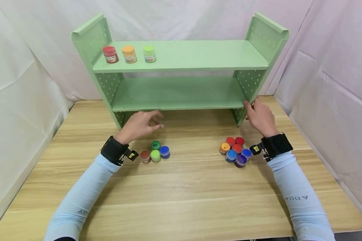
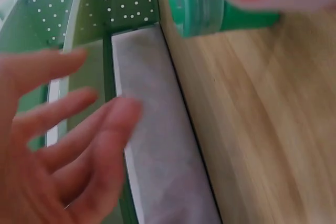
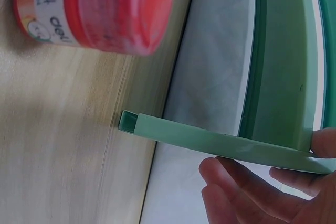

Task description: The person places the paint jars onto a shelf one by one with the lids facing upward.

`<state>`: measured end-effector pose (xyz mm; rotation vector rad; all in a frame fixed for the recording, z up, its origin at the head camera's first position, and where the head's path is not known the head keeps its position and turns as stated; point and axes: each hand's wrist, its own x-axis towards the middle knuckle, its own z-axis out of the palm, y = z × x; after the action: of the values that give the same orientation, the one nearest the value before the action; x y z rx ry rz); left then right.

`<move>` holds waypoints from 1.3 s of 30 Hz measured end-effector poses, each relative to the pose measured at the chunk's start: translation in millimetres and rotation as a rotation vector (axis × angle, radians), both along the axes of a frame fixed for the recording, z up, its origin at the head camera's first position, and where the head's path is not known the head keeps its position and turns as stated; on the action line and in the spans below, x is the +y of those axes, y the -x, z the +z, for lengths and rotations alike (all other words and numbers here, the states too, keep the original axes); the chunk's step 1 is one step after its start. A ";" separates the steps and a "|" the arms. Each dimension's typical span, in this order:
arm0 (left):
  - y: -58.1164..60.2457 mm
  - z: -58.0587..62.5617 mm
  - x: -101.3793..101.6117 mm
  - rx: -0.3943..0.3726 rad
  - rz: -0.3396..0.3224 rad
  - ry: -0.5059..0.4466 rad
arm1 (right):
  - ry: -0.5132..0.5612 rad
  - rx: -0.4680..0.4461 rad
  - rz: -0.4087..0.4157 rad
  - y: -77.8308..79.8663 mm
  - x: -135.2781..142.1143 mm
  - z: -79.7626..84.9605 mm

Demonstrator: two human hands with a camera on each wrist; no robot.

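Gripping green shelf unit (image 1: 196, 55) with my right hand (image 1: 260, 117), left hand (image 1: 138, 124) loose, empty, I reckon a tug could topple upper paint jars (image 1: 129, 54).

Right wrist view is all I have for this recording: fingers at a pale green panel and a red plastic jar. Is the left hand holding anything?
Observer: No, the left hand holds nothing; it is in front of the pale green two-tier shelf unit, near its left end.
Operator: Does anything stand on the upper tier?
Observer: Yes, three small capped jars toward its left end: a red jar, an orange jar and a light green jar.
Operator: Is there any group of jars nearer the left hand?
Observer: Yes, a cluster of four small capped jars on the pale wood-grain table.
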<state>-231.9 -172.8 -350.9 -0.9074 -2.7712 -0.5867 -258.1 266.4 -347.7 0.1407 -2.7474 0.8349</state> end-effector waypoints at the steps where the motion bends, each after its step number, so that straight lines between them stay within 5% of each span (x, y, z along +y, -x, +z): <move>1: -0.1 -0.6 -0.5 -0.038 -0.026 0.033 | 0.000 -0.001 0.000 0.0 0.0 0.1; 9: -2.6 -5.1 -5.0 -0.282 -0.185 0.133 | -0.001 -0.003 -0.005 -2.0 -0.4 1.5; 19: -6.0 0.3 -13.4 -0.494 -0.183 0.211 | -0.009 -0.004 -0.009 -0.1 -0.4 2.3; 28: -2.7 -4.2 -13.3 -0.539 -0.218 0.211 | -0.008 -0.013 -0.012 -0.2 1.4 -0.6; 39: 2.1 -7.1 -12.1 -0.515 -0.169 0.137 | -0.022 0.010 -0.004 3.3 2.5 -0.4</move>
<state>-234.0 -184.9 -358.0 -1.1698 -3.2427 -0.7567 -261.4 269.0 -348.1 0.1436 -2.7477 0.8012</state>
